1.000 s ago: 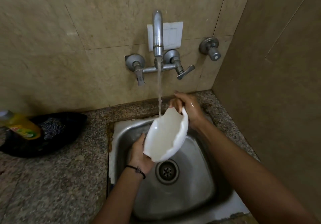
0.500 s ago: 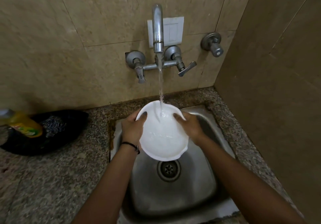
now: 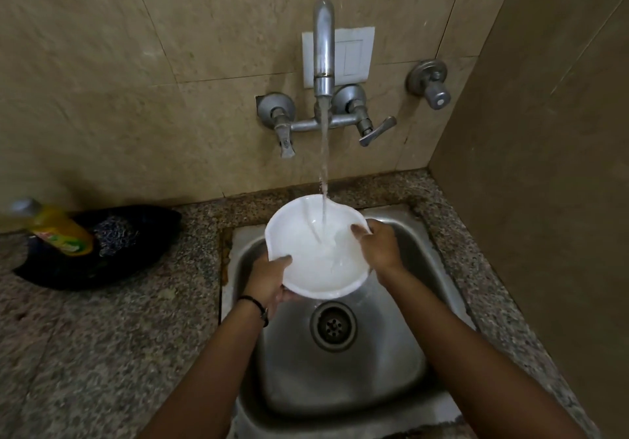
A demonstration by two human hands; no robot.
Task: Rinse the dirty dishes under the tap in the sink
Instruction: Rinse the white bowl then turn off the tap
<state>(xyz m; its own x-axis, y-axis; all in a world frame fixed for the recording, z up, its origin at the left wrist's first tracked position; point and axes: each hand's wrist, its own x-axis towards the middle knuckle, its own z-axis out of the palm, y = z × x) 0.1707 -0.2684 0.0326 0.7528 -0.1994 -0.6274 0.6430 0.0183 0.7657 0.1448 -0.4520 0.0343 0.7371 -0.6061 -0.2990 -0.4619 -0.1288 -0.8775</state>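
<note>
A white bowl (image 3: 306, 254) is held open side up over the steel sink (image 3: 429, 268), above and behind the drain (image 3: 333, 326). Water runs from the tap (image 3: 323, 46) into the bowl's far half and pools inside. My left hand (image 3: 269, 278) grips the bowl's near-left rim, thumb inside, fingers underneath. My right hand (image 3: 377, 244) grips the right rim, thumb over the edge.
A yellow dish-soap bottle (image 3: 58, 227) lies on a black dish (image 3: 98, 251) holding a steel scrubber (image 3: 115, 234), on the granite counter (image 3: 102, 353) to the left. Tap levers (image 3: 374, 132) and a separate valve (image 3: 432, 84) stick out of the tiled wall. A wall closes the right side.
The bowl went from tilted on edge under the stream to level and open side up. My left hand slid from the bowl's far-left rim to its near-left rim.
</note>
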